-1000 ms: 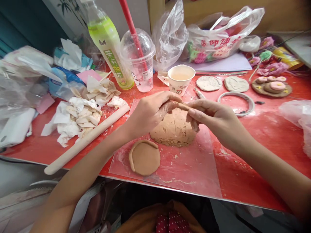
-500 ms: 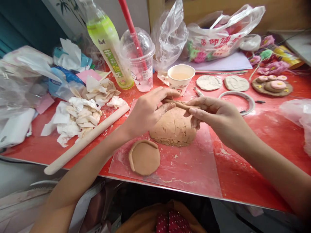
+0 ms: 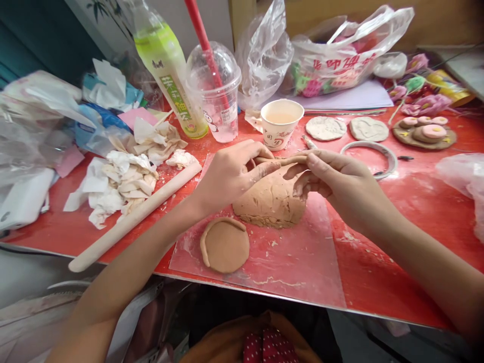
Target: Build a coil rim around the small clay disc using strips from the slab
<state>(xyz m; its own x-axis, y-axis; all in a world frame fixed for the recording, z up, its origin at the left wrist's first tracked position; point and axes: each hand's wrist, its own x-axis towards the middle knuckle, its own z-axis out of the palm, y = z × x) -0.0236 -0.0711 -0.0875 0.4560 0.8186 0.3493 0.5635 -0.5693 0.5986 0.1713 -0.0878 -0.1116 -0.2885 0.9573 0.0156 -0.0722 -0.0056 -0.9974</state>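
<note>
Between my two hands a thin clay coil is held roughly level above a large block of brown clay. My left hand pinches its left end between thumb and fingers. At the other end, my right hand grips the coil between thumb and forefinger, the remaining fingers curled below. Nearer to me lies a round clay disc, with a coil laid along its left and upper rim. Disc and block both rest on a clear sheet over the red table.
A wooden rolling pin slants at the left beside crumpled tissues. Behind my hands stand a paper cup, a plastic cup and a green drink bottle. A tape ring and pale clay discs lie right.
The coil has been raised slightly at its right end and looks straighter. My right hand's grip has shifted, its lower fingers a little more spread. The disc and block stay put.
</note>
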